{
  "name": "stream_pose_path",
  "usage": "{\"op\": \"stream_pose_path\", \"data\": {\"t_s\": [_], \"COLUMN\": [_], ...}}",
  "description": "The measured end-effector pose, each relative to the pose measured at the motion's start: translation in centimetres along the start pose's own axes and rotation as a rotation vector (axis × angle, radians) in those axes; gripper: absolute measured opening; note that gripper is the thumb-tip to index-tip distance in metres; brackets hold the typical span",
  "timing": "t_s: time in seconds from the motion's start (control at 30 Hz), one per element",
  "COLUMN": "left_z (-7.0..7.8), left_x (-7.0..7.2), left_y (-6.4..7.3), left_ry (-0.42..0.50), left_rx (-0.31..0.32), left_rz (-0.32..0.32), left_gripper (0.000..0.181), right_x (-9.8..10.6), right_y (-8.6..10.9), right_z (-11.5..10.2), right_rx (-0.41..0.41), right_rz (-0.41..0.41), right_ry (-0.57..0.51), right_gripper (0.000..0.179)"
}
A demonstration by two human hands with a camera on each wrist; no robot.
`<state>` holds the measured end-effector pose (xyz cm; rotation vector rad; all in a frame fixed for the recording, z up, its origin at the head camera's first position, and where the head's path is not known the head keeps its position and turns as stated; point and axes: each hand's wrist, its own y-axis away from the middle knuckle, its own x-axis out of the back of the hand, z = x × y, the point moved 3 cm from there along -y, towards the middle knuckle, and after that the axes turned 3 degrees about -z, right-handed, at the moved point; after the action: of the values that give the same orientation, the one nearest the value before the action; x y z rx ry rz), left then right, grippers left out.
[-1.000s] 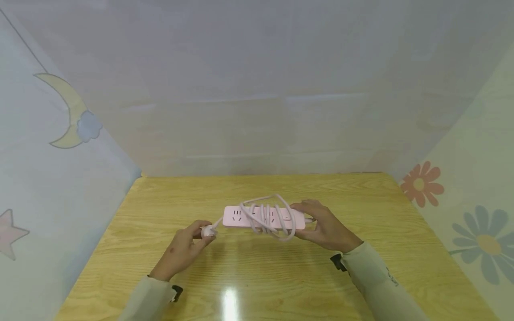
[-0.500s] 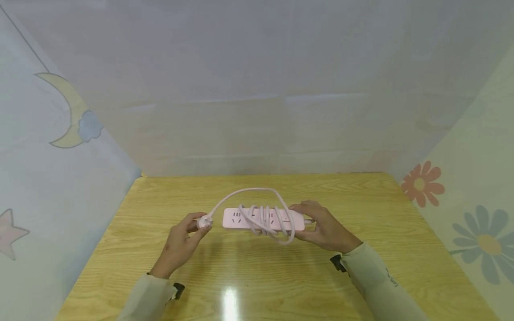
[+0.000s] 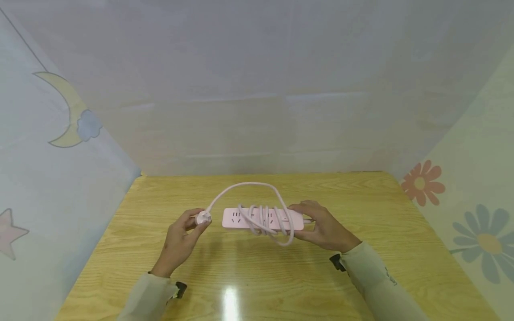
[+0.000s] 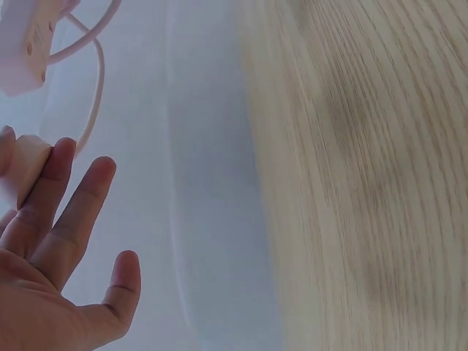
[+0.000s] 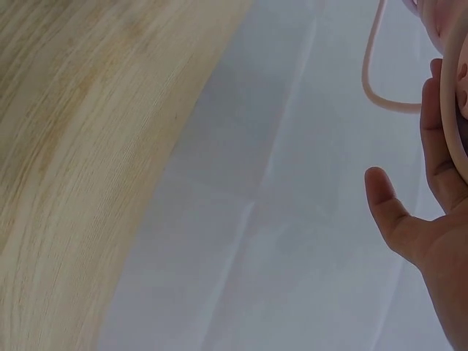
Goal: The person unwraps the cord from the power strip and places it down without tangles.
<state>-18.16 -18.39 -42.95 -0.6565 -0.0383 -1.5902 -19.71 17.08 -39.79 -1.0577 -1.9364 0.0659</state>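
Observation:
A pink power strip [image 3: 230,218] is held up over the table, with its own cord [image 3: 263,218] wound several times round its middle. My right hand [image 3: 323,227] grips the strip's right end between thumb and fingers. To the left of the strip, my left hand [image 3: 180,238] pinches the plug [image 3: 203,217], its prongs facing the head camera. A free stretch of cord arches from the plug over the back of the strip to the windings. In the left wrist view, the plug [image 4: 29,164] sits between thumb and fingers, with the other fingers spread. One end of the power strip [image 4: 22,51] shows above it.
Below the hands lies a wooden table [image 3: 257,272] with a bright light reflection near the front. A pale sheet [image 3: 257,111] hangs behind it. Patterned side panels stand left and right, with a moon [image 3: 70,111] and flowers [image 3: 421,183].
My left hand has moved slightly left and up with the plug, and a turn of cord has come loose into a wide arch. The right hand and power strip stay nearly in place.

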Motion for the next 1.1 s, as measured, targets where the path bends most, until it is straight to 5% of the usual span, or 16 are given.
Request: {"op": "stream_pose_path", "data": {"t_s": [0.53,1.1], "left_z": [0.58,0.7], "left_x": [-0.03,0.13], "left_y": [-0.21,0.0], "left_ry": [0.098,0.208], "left_rx": [-0.086,-0.081], "left_rz": [0.056,0.054], "left_gripper": [0.035,0.035], "right_x": [-0.18,-0.16], "right_y": [-0.01,0.03], "right_z": [0.21,0.33], "right_rx": [-0.004,-0.004], "right_rz": [-0.014,-0.023], "right_ry": [-0.011,-0.002], "right_gripper": [0.051,0.051]}}
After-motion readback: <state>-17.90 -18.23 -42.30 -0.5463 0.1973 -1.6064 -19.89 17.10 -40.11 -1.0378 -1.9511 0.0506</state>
